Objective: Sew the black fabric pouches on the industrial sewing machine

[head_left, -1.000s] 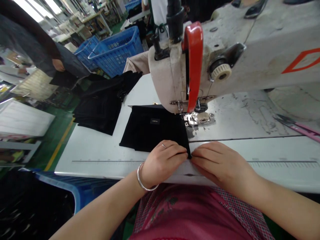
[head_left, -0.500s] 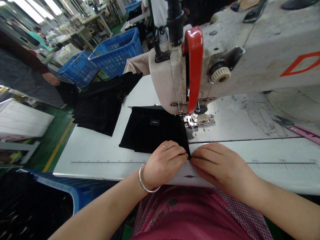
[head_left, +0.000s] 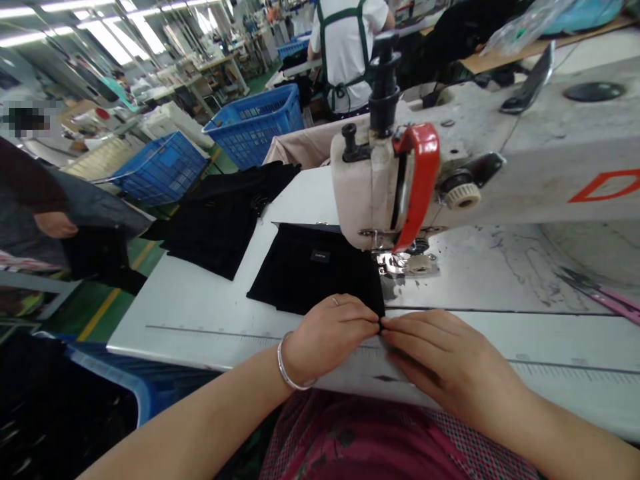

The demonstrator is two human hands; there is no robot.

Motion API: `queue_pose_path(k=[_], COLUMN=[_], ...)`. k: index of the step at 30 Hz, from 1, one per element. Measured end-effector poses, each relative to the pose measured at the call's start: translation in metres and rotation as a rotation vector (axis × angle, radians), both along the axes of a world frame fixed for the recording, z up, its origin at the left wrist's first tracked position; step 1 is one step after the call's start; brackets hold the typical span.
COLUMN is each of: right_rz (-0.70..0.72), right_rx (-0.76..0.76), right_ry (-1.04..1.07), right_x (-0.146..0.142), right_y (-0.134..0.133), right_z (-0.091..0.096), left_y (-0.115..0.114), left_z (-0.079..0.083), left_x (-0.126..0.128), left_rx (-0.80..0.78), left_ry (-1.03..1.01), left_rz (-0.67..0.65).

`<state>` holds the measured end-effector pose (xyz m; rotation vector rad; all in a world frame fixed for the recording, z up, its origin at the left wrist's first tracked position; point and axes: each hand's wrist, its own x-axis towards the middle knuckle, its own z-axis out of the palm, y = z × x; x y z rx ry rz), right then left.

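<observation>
A black fabric piece (head_left: pixel 320 283) with a small grey label (head_left: pixel 321 256) lies flat on the white sewing table, its right edge by the presser foot (head_left: pixel 407 262) of the sewing machine (head_left: pixel 370 193). My left hand (head_left: pixel 335 337), with a ring and a silver bangle, pinches the near right corner of the fabric. Against that same corner, my right hand (head_left: pixel 435 347) has its fingertips pressed together, almost touching the left fingertips. The bit of cloth between the fingertips is mostly hidden.
Black fabric pieces (head_left: pixel 220 217) are stacked at the table's left. Pink-handled scissors (head_left: pixel 600 293) lie right of the machine. Blue crates (head_left: pixel 255 123) stand behind, and a blue bin (head_left: pixel 145 393) holds dark items at lower left. A person at left holds black cloth (head_left: pixel 97 253); another stands behind the machine.
My view has tilted up, so the scene sits lower. Both hands stay at the fabric's corner, with fingertips closer together. The person at left has moved away from the stack with black cloth.
</observation>
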<state>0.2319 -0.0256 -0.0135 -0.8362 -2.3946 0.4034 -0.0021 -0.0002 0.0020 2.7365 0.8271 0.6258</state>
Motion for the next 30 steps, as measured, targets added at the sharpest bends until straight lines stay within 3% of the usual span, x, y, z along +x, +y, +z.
queue_pose_path(k=[10,17,24,30], right_rz=[0.0,-0.045,-0.145,-0.135], right_rx=[0.059,0.119,0.168,0.168], right_ry=[-0.105,-0.198,-0.216,-0.214], right_x=[-0.005,-0.007,-0.01,-0.011], right_y=[0.036,0.058,0.063,0.063], right_z=[0.006,0.004,-0.003,-0.008], left_y=[0.043,0.065,0.084,0.097], left_z=[-0.005,-0.008,-0.012,-0.013], left_x=[0.0,-0.001,-0.001,0.0], left_rx=[-0.054,-0.061,-0.001,0.038], left_ry=[-0.091,-0.038,-0.077,-0.029], left_rz=[-0.029,0.05,0.11,0.187])
